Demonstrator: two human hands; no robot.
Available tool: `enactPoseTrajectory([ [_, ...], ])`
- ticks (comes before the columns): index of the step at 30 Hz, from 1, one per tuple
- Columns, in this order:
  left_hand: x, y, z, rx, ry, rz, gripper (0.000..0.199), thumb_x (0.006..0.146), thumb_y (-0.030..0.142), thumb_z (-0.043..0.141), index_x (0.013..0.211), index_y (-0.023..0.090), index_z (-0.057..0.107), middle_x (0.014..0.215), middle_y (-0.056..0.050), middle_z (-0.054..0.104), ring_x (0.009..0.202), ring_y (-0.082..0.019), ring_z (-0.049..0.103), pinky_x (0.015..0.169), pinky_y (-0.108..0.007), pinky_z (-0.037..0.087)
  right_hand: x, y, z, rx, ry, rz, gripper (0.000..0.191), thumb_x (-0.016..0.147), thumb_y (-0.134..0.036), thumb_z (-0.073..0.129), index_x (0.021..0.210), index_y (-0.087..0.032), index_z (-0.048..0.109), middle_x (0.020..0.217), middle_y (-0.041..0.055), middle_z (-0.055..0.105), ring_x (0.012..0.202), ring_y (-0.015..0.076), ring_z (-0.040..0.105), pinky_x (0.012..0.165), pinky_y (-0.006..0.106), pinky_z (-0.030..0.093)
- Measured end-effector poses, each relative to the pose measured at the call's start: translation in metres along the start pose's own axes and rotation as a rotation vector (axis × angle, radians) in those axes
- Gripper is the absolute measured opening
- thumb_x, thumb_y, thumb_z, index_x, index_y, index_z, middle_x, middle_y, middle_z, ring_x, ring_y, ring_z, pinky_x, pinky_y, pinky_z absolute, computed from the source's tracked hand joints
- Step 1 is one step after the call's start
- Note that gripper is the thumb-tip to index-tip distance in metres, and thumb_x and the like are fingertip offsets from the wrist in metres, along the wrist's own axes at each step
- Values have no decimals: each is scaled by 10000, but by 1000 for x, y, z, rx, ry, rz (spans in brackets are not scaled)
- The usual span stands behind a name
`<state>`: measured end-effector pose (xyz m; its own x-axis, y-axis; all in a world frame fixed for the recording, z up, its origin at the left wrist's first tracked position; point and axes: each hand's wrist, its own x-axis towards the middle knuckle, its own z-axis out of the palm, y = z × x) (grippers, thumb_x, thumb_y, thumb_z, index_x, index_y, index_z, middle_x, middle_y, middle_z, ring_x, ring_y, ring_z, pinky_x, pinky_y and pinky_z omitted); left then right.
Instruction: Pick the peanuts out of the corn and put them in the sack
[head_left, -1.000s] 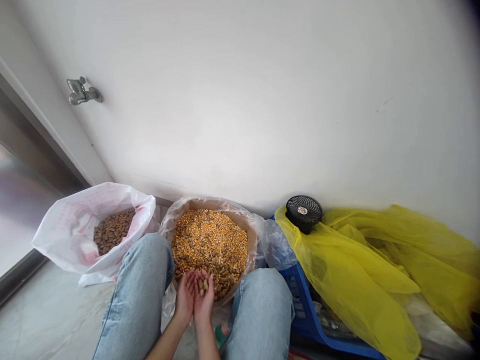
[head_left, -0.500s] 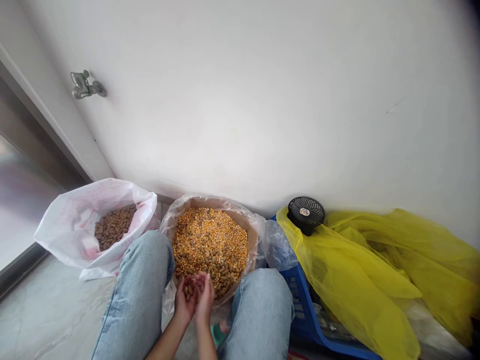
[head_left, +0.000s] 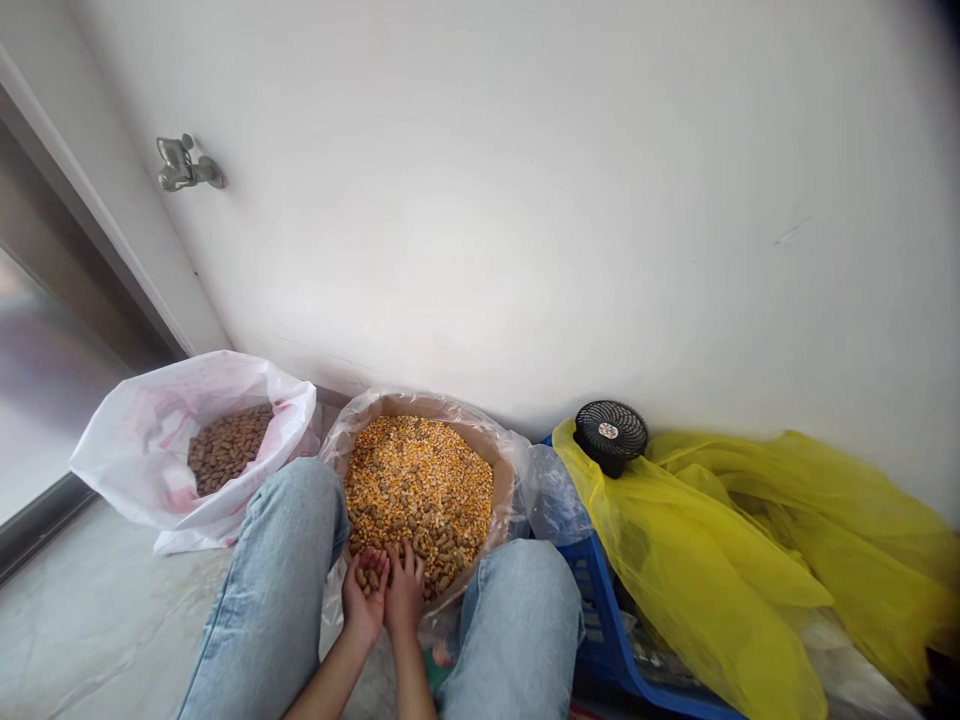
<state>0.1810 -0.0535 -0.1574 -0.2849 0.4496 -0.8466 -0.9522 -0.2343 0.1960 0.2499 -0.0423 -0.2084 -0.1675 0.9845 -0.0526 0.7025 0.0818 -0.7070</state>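
My left hand point(head_left: 365, 597) is cupped palm up, with several peanuts in their shells point(head_left: 367, 580) lying in it. Right beside it, my right hand point(head_left: 405, 592) is turned palm down at the near edge of the corn. Its fingers reach out a little apart over the mix, and their tips are partly hidden. Both hands are over a clear-plastic-lined sack point(head_left: 504, 480) between my knees. Yellow corn kernels point(head_left: 420, 460) fill the sack, with unshelled peanuts point(head_left: 444, 555) mixed in, thickest at the near right.
To the left, a white plastic bag point(head_left: 127, 430) stands open with brown nuts point(head_left: 231, 448) inside. At right, a blue crate point(head_left: 600, 610) sits under yellow netting point(head_left: 712, 560) and a small black fan point(head_left: 611, 435). A tap point(head_left: 187, 168) juts from the white wall point(head_left: 480, 200).
My hands were cupped together palms up. Now my right hand has turned palm down and reaches onto the mix, while my left has shifted slightly left, still holding peanuts.
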Motion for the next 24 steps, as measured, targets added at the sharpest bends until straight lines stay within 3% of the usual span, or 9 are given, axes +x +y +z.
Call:
enactPoseTrajectory([
  [11,4,0,-4,-2,-20,-28,188,759,89,372,693,128,543,627,-27,584,584,-108,584,580,-237,496,5,1,-3,325,58,119,302,635,-162,465,914,-207,572,937,60,505,881,180,498,784,282,373],
  [24,9,-2,-7,29,-20,-1,158,742,84,393,722,131,542,641,-30,582,580,-113,583,583,-248,494,9,17,9,632,163,247,343,577,-138,489,914,-177,540,942,49,566,921,171,501,842,280,355],
])
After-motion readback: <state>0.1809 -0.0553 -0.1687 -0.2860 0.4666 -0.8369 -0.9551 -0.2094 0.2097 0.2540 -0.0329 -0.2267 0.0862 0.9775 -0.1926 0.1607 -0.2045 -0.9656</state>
